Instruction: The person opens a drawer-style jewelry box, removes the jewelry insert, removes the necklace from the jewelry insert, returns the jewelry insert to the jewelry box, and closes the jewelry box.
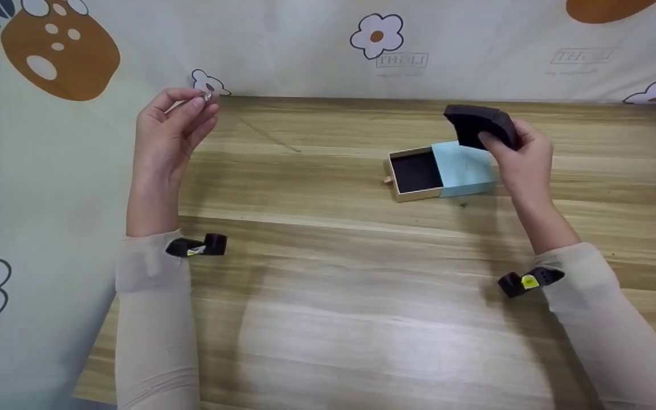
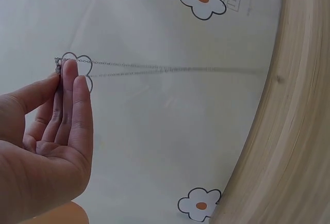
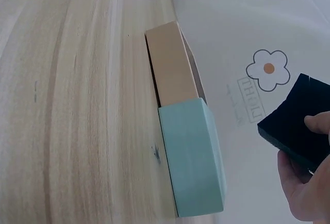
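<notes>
Between thumb and fingertips, my left hand (image 1: 171, 128) pinches a fine silver chain necklace (image 2: 180, 69) at its clasp end. Two strands of it hang from the fingers in the left wrist view and merge lower down, where they blur. My right hand (image 1: 527, 162) grips a black foam insert (image 1: 470, 122), thumb on its face, raised over the box. Below it lies a light-blue box sleeve (image 1: 459, 171). Its beige drawer (image 1: 419, 197) is pulled partway out to the left, showing a black inside and a small ribbon tab (image 1: 387, 180).
The wooden table (image 1: 316, 273) carries the box near its back. A pale flower-print cloth (image 1: 282, 51) covers the back and left side. Each sleeve has a black wrist camera (image 1: 215, 244) strapped on. A thin dark line (image 1: 271, 136) crosses the tabletop right of the left hand.
</notes>
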Tool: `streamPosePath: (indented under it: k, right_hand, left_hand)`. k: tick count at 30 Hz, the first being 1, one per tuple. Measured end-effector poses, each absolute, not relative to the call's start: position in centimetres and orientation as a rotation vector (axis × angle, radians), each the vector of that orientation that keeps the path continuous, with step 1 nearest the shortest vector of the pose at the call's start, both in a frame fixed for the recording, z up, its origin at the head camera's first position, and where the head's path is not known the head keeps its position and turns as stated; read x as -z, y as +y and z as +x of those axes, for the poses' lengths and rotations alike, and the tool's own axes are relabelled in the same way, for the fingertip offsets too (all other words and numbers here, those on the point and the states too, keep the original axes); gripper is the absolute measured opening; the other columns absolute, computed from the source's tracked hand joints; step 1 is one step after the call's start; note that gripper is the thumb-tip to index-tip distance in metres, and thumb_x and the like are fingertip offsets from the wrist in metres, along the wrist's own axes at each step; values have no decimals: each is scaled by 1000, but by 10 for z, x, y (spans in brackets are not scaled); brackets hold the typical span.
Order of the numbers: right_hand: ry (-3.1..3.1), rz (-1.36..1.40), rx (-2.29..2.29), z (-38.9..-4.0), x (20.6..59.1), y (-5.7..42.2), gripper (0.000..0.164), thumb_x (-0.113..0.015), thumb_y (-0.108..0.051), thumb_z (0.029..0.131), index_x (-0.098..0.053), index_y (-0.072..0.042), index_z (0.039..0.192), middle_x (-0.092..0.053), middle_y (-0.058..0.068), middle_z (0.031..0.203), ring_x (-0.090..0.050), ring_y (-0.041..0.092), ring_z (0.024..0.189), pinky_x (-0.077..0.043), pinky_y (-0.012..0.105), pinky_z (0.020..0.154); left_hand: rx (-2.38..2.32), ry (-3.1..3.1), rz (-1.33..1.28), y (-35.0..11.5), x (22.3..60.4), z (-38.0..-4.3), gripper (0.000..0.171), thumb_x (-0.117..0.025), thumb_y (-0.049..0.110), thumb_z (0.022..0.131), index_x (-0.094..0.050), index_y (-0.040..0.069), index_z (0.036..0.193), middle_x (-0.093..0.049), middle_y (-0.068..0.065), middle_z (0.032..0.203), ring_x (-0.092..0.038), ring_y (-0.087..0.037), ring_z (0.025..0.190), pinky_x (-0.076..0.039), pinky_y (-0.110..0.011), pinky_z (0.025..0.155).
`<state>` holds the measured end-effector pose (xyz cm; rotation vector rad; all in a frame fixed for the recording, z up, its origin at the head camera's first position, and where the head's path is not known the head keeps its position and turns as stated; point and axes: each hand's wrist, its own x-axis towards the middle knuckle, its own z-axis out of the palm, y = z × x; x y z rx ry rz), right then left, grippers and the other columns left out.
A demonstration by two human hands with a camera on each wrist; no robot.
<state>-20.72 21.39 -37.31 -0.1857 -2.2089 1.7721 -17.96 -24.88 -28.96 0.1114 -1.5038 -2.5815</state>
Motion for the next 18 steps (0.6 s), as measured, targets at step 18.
streamPosePath:
  k: [18]
  right_hand:
    - [-2191, -169, -1765, -207, 375, 212, 14, -76, -7, 84, -74, -20, 87, -65, -20, 78, -54, 5, 76, -46, 17, 67]
  left_hand:
    - [2497, -1603, 306, -262, 307, -190, 15, -73, -3, 86, -67, -3, 100, -77, -13, 94, -76, -19, 79, -62, -25, 72]
